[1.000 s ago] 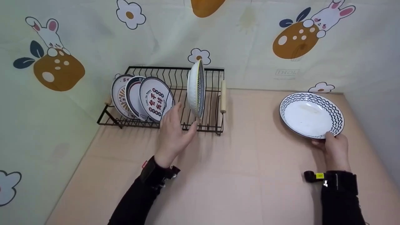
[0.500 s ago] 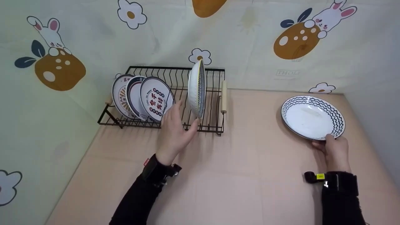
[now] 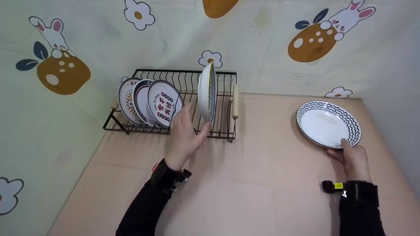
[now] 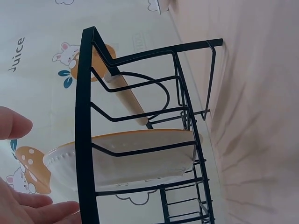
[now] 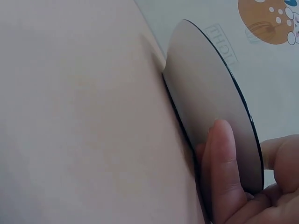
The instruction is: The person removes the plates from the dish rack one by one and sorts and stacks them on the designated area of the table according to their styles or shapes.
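Observation:
A white plate [image 3: 323,126] with a black zigzag rim is at the right of the table, its near edge pinched by my right hand [image 3: 356,160]. In the right wrist view, fingers [image 5: 224,163] lie under the plate [image 5: 201,84] and the thumb is over its rim. My left hand [image 3: 185,137] is at the front of the black dish rack [image 3: 183,70], fingers and thumb spread apart, holding nothing. The thumb is close to a white bowl [image 3: 204,95] standing on edge in the rack; contact is unclear. In the left wrist view, this bowl [image 4: 140,158] sits behind the rack's bars.
Several patterned plates [image 3: 164,105] lean in the rack's left side. A wooden handle [image 3: 235,101] is on the rack's right end. Behind stands a wall covering [image 3: 262,59] with rabbit prints, meeting the back of the pinkish table [image 3: 249,164].
The right hand and the plate's near edge have shifted slightly down. My left hand has moved a little up and right beside the bowl. The rack's dishes stay put.

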A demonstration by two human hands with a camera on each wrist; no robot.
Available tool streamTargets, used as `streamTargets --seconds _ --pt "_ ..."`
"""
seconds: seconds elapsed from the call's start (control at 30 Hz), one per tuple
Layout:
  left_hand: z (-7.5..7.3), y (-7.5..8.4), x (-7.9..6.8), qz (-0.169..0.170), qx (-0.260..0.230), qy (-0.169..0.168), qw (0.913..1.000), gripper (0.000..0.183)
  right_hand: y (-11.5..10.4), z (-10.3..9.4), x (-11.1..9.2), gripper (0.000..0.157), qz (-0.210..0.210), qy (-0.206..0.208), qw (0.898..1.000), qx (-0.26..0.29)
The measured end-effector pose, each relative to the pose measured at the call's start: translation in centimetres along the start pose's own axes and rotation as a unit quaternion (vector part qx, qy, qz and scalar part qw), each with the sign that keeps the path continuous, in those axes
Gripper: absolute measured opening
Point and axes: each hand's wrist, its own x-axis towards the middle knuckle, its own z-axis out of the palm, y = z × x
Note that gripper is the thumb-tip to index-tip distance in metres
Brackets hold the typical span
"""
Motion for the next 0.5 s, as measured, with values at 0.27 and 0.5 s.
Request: streamTargets --seconds 0.27,0.5 --pt "0.28 0.09 0.03 0.008 -0.005 0.011 0.9999 0.077 -0.30 -0.35 -0.54 0.076 -0.015 -0.038 0.999 0.005" --pt "0.40 0.09 0.24 0.033 -0.010 0.023 0.9991 0.079 -0.92 -0.80 -0.65 0.070 -0.036 -0.022 0.987 -0.155"
